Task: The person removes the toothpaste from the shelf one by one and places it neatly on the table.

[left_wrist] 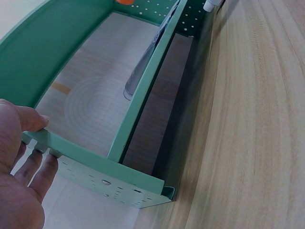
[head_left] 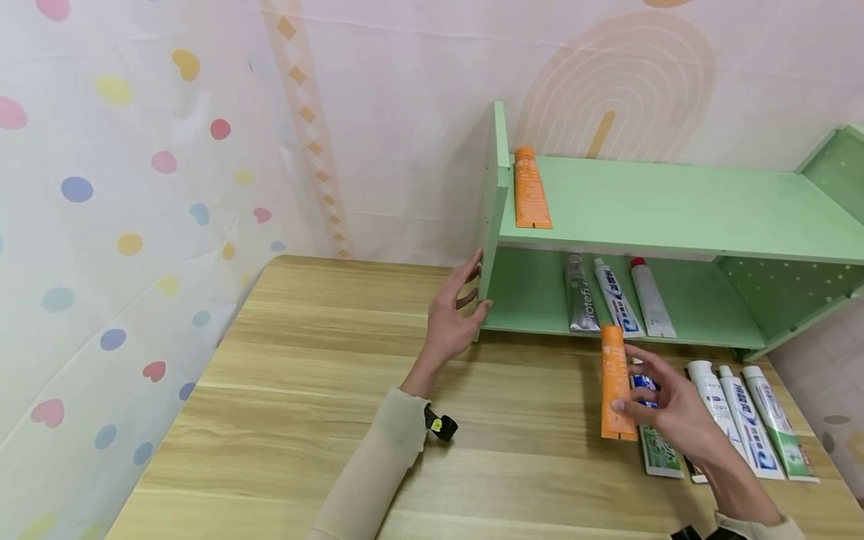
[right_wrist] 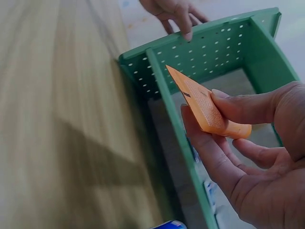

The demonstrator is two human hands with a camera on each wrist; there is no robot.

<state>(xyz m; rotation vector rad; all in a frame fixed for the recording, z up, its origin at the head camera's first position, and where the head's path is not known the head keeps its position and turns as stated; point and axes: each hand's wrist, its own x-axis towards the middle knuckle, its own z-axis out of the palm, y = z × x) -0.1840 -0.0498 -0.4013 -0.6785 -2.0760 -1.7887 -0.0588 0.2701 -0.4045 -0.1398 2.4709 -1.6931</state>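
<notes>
Orange tube (head_left: 615,382) pinched in right hand (head_left: 675,412); left hand (head_left: 451,319), fingers relaxed, steadying green shelf (head_left: 501,187); best kept level, cap far.

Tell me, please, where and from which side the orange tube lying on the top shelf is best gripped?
Pinch the orange tube across its flat body near the crimped end, coming from the front. It lies flat with its cap toward the wall and its left side close to the green shelf's side panel, so the near end and right edge are freest.
</notes>
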